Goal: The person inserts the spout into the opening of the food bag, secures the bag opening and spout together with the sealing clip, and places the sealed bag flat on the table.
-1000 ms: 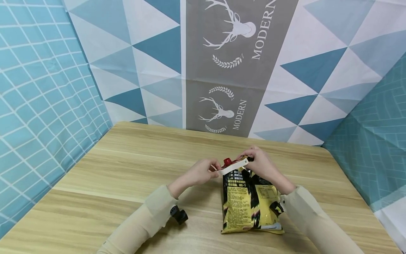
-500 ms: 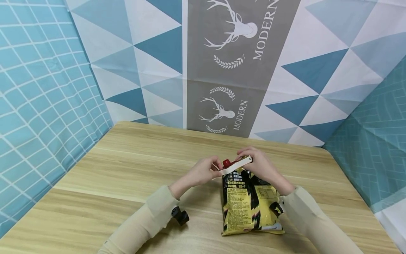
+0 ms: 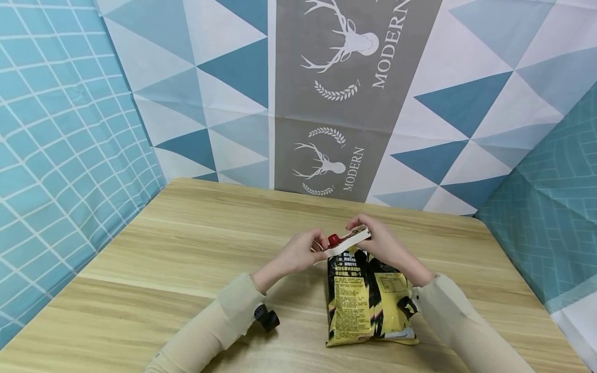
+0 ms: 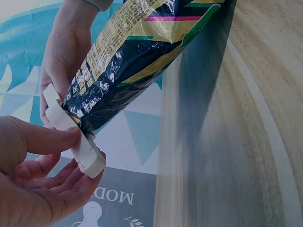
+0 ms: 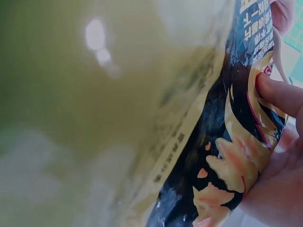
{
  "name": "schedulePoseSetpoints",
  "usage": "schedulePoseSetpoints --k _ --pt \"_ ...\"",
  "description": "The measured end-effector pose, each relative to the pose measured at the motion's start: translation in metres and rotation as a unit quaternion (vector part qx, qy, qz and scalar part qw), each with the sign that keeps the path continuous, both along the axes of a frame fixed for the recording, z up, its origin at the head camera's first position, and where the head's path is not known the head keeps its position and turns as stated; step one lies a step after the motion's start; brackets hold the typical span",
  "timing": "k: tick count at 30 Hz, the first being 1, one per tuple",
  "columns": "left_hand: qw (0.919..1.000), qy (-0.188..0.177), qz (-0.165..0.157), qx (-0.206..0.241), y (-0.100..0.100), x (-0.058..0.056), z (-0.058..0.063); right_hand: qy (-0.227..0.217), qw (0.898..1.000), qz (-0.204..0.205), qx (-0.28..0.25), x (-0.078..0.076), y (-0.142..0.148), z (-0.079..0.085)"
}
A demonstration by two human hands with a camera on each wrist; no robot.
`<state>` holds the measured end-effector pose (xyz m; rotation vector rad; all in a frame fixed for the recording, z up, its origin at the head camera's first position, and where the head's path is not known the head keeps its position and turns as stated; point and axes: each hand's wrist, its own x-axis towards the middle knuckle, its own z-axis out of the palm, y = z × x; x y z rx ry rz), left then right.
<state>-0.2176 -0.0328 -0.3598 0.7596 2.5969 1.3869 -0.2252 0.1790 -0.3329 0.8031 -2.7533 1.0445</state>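
Note:
A black and yellow snack bag (image 3: 351, 305) stands on the table with its printed back towards me. Along its top edge runs a white bag clip (image 3: 347, 244) with a red cap (image 3: 333, 239). My left hand (image 3: 300, 252) pinches the clip's left end; in the left wrist view, the thumb lies on the white bar (image 4: 86, 150) and the fingers are behind it. At the clip's right end, my right hand (image 3: 380, 241) grips the bag's upper corner. The right wrist view shows that thumb (image 5: 279, 94) pressing into the bag's film, the other fingers partly hidden behind it.
The wooden table (image 3: 200, 233) extends around the bag. A patterned cloth wall (image 3: 322, 114) rises behind it, with blue tiled cloth (image 3: 60, 129) on the left. Small black wrist cameras (image 3: 267, 317) hang at both cuffs.
The clip's right end has moved slightly up and right. My right fingers have shifted a little along the bag's top edge, while the left hand keeps its pinch and the bag stays in place.

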Motion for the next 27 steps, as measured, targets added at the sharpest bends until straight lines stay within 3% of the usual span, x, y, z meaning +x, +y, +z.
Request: schedulePoseSetpoints --k 14,21,27 --pt "0.9995 0.023 0.018 -0.012 0.001 0.003 -0.003 -0.038 0.999 0.029 -0.008 0.003 0.005 0.0" --pt "0.9989 0.037 0.028 -0.01 0.001 0.005 -0.005 -0.022 1.0 -0.005 -0.02 0.008 0.009 0.002" --pt "0.9989 0.03 0.037 -0.006 0.0 0.005 -0.009 -0.034 0.995 -0.058 -0.073 0.011 0.014 0.0"
